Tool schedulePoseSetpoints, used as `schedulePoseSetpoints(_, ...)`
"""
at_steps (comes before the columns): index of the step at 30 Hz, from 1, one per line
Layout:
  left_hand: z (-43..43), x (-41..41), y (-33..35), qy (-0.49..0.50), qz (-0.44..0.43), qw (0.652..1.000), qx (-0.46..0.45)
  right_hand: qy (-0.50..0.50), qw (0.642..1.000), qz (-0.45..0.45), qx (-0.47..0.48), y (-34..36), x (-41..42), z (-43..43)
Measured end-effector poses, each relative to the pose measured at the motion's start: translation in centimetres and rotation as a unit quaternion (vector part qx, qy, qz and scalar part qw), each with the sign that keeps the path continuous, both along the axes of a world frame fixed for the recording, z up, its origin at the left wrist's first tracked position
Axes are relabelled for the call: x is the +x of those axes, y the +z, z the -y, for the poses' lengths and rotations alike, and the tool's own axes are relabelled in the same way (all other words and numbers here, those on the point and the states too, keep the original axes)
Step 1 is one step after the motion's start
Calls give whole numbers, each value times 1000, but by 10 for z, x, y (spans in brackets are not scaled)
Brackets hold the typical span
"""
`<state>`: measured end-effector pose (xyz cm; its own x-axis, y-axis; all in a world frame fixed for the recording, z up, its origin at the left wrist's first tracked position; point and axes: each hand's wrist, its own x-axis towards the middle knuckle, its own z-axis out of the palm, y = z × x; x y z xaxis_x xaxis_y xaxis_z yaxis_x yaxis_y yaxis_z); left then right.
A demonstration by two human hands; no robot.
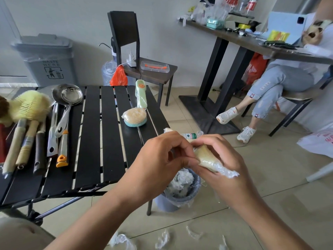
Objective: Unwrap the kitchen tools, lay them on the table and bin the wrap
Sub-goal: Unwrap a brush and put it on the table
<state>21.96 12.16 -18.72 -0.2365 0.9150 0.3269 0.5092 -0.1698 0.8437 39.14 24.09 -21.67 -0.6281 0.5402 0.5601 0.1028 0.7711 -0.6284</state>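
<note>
- The person's left hand (158, 157) and right hand (223, 159) meet in mid-air just off the near right corner of the slatted table (93, 141), directly above a small bin (167, 202).
- Between them is a wrapped tool (207, 156), pale yellow, with a green-and-white label poking out past the knuckles.
- The right hand grips it from beneath, fingers curled round the body and thumb lying on top.
- The left hand's fingers are bent inward, thumb and fingertips pinching the cling film (228, 173) where it covers the tool; a crumpled tail of film sticks out over the right hand's edge.
- The small bin has a clear liner and holds balled-up film.
- Torn scraps (162, 239) of film lie on the floor tiles in front of it.
- On the table's left end, bare tools lie side by side: fluffy brushes (28, 107), two steel ladles (70, 94) and an orange-handled tool (62, 150).
- Near the far right edge, two things are in film: a green-handled brush (141, 94) and, touching its near end, a round scourer (135, 116).
- Behind the table stand a large grey waste bin (46, 56) and a dark chair (137, 51) — a seated person's legs (270, 91) show at right.
</note>
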Motion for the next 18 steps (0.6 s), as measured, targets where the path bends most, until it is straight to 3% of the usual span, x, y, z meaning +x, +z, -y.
schedulePoseSetpoints(4, 1, 1, 2, 13, -16, 1000, 21, -26, 997, 6, -75, 2, 1, -4)
schedulePoseSetpoints(8, -2, 1, -3, 61, 31, 997, 18, 41, 978, 6, -205, -3, -1, -5)
schedulePoseSetpoints(18, -6, -1, -11, 42, 253, 964, 74, 61, 970, 62, -226, 5, 6, -5)
